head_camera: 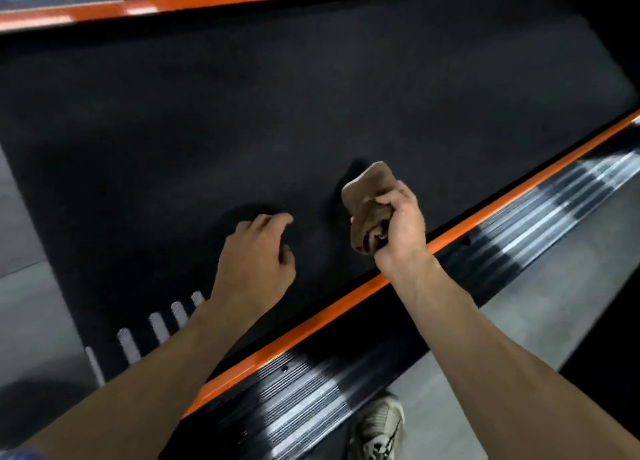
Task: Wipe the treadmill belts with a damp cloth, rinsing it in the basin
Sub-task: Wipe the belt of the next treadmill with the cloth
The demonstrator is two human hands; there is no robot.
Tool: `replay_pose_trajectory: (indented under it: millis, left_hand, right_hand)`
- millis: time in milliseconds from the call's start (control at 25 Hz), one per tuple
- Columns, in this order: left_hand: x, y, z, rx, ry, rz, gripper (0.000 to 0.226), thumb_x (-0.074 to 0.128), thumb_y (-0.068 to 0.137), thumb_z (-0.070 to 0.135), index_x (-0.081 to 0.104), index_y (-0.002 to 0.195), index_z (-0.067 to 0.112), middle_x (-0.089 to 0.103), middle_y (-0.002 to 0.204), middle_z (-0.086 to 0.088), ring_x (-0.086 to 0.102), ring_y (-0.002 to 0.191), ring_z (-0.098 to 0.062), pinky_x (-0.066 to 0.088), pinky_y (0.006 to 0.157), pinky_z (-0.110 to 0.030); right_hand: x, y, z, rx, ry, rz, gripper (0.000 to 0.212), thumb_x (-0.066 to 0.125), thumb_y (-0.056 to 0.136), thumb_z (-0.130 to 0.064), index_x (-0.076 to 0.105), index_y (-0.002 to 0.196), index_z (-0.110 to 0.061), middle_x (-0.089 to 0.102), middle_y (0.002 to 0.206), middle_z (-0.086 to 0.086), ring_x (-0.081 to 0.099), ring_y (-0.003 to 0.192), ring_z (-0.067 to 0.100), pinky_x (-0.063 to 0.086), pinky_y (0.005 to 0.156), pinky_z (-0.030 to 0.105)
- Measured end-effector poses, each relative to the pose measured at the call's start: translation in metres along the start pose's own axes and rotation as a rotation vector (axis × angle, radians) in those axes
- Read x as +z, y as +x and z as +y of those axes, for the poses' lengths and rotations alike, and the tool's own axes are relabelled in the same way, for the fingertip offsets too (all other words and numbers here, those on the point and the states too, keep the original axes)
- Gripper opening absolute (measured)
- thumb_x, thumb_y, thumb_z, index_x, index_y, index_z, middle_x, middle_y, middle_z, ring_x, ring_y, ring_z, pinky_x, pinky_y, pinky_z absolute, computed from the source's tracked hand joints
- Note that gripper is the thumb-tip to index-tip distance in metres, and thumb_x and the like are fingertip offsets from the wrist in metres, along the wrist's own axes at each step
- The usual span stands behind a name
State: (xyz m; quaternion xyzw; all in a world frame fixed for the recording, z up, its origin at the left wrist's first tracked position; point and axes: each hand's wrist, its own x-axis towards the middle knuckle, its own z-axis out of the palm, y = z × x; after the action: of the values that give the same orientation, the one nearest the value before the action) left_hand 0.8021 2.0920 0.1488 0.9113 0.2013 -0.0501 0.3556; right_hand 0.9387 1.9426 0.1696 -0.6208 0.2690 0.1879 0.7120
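Head view, motion-blurred: right hand (pixel 398 224) fist-grips bunched brown cloth (pixel 367 210) above black belt (pixel 311 96), 4 o'clock of centre. Left hand (pixel 258 255), fingers loosely spread, at 6 o'clock; belt contact unclear. Shoe (pixel 379 425) cropped at bottom edge.

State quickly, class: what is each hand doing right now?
Left hand: open, fingers loosely bent over the treadmill belt, holding nothing.
Right hand: closed on the bunched brown cloth.
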Motion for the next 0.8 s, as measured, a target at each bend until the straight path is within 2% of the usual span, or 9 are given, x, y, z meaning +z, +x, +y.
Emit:
replay_pose_trajectory:
  millis: [80, 160, 240, 320, 400, 480, 680, 800]
  left_hand:
    - [0.018, 0.019, 0.008, 0.001, 0.018, 0.094, 0.049, 0.057, 0.092, 0.025, 0.047, 0.14, 0.019, 0.05, 0.14, -0.002, 0.042, 0.127, -0.023, 0.038, 0.103, -0.04]
    - [0.038, 0.041, 0.016, 0.054, 0.04, 0.147, 0.047, 0.055, 0.094, 0.032, 0.05, 0.139, 0.018, 0.044, 0.144, -0.005, 0.036, 0.132, -0.026, 0.037, 0.105, -0.041]
    - [0.058, 0.061, 0.025, 0.075, 0.101, 0.166, 0.048, 0.053, 0.093, 0.039, 0.052, 0.138, 0.019, 0.042, 0.146, -0.011, 0.036, 0.134, -0.032, 0.037, 0.108, -0.048]
    - [0.077, 0.074, 0.038, -0.005, 0.281, 0.13, 0.057, 0.048, 0.091, 0.05, 0.047, 0.142, 0.025, 0.036, 0.149, -0.017, 0.032, 0.136, -0.04, 0.032, 0.11, -0.057]
    - [0.09, 0.082, 0.051, -0.098, 0.417, 0.058, 0.068, 0.044, 0.087, 0.063, 0.037, 0.147, 0.032, 0.027, 0.153, -0.019, 0.025, 0.138, -0.045, 0.026, 0.109, -0.062]
    - [0.094, 0.086, 0.057, -0.17, 0.473, 0.013, 0.075, 0.044, 0.084, 0.07, 0.031, 0.149, 0.035, 0.022, 0.154, -0.019, 0.02, 0.139, -0.046, 0.025, 0.109, -0.064]
    - [0.094, 0.093, 0.063, -0.205, 0.45, 0.007, 0.081, 0.059, 0.076, 0.067, 0.04, 0.147, 0.032, 0.03, 0.149, -0.022, 0.026, 0.134, -0.049, 0.029, 0.104, -0.069]
    - [0.081, 0.103, 0.081, -0.305, 0.397, -0.068, 0.09, 0.057, 0.08, 0.064, 0.013, 0.154, 0.036, 0.015, 0.153, -0.018, 0.015, 0.139, -0.045, 0.024, 0.109, -0.066]
  right_hand:
    - [-0.002, 0.027, -0.01, -0.14, -0.076, 0.051, 0.047, 0.058, 0.08, -0.009, 0.061, 0.121, -0.033, 0.066, 0.118, 0.001, 0.064, 0.108, 0.021, 0.055, 0.089, 0.041]
    - [-0.013, 0.055, -0.021, -0.429, -0.327, 0.034, 0.051, 0.055, 0.084, -0.004, 0.057, 0.126, -0.034, 0.06, 0.123, -0.007, 0.059, 0.11, 0.012, 0.053, 0.09, 0.034]
    - [-0.033, 0.089, -0.029, -0.806, -0.784, -0.062, 0.055, 0.052, 0.084, -0.003, 0.054, 0.133, -0.028, 0.054, 0.135, -0.005, 0.053, 0.12, 0.013, 0.048, 0.1, 0.037]
    - [-0.057, 0.123, -0.03, -1.025, -1.308, -0.221, 0.059, 0.051, 0.082, -0.011, 0.05, 0.139, -0.023, 0.046, 0.146, 0.0, 0.047, 0.127, 0.023, 0.044, 0.102, 0.046]
    - [-0.073, 0.139, -0.024, -1.036, -1.56, -0.298, 0.062, 0.053, 0.082, -0.016, 0.047, 0.143, -0.024, 0.039, 0.152, 0.002, 0.04, 0.129, 0.028, 0.042, 0.101, 0.048]
    - [-0.075, 0.14, -0.018, -0.993, -1.553, -0.31, 0.065, 0.057, 0.083, -0.014, 0.043, 0.145, -0.026, 0.034, 0.155, 0.0, 0.033, 0.134, 0.025, 0.037, 0.105, 0.046]
    - [-0.068, 0.143, -0.016, -0.941, -1.646, -0.274, 0.064, 0.056, 0.089, -0.019, 0.033, 0.148, -0.033, 0.025, 0.157, -0.003, 0.022, 0.141, 0.024, 0.024, 0.113, 0.047]
    - [-0.063, 0.142, -0.018, -0.881, -1.725, -0.295, 0.064, 0.048, 0.092, -0.025, 0.025, 0.15, -0.036, 0.017, 0.16, -0.003, 0.016, 0.144, 0.026, 0.022, 0.115, 0.053]
